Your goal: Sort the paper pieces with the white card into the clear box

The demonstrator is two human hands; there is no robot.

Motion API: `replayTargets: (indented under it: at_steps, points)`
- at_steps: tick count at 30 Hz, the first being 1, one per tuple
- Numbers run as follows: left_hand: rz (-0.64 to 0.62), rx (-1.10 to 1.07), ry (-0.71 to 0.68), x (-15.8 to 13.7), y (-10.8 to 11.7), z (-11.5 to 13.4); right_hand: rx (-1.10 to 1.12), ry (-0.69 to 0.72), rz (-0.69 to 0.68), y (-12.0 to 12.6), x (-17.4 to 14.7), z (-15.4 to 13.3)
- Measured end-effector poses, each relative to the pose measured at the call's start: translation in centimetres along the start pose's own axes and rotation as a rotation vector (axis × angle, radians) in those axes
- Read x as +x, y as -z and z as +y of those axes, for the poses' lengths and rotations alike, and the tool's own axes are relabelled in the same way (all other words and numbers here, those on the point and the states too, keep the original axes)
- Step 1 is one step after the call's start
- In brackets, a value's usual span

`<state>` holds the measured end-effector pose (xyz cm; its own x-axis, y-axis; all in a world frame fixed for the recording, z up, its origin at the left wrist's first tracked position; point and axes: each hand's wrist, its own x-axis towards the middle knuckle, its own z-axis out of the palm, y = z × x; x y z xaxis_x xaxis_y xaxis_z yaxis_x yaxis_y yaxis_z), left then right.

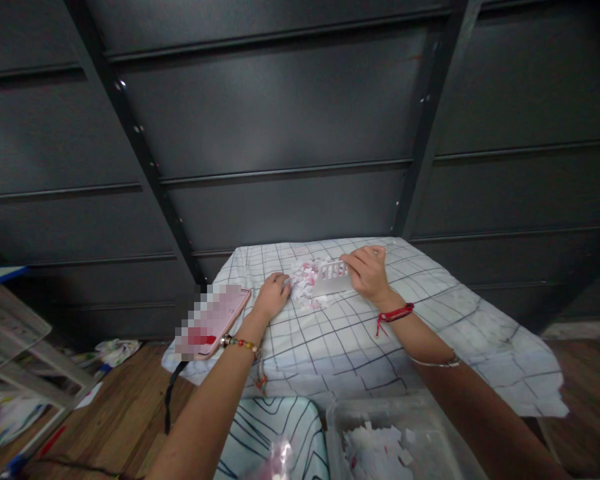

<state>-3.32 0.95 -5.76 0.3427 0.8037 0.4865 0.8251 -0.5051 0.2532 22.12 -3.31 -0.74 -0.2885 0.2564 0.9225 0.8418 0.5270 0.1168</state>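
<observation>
A heap of small white and pink paper pieces (304, 279) lies on the checked cloth. My right hand (367, 273) pinches the upper right end of a thin white plastic piece with a row of slots (331, 279). This slotted piece stands tilted against the right side of the heap. My left hand (274, 295) rests at the heap's left edge, palm down, fingers loosely spread. Its fingertips touch or nearly touch the outermost pieces.
The checked cloth (300, 340) covers a low table against dark metal panels (290, 113). A phone (225, 320) lies at the left. In front are a clear plastic bin (445, 427) holding paper pieces and a patterned cushioned surface (275, 420). Shelving (15, 320) stands far left.
</observation>
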Motion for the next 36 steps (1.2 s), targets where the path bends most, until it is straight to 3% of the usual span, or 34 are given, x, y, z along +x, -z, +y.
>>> replayTargets:
  at_steps: [26, 36]
  points:
    - [0.014, -0.025, -0.029, -0.1, 0.1, 0.1, 0.056, -0.017, -0.014, 0.9, -0.1, 1.5]
    - [0.009, -0.026, -0.028, -0.2, 0.1, 0.1, 0.003, -0.091, 0.022, 0.5, -0.2, 1.5]
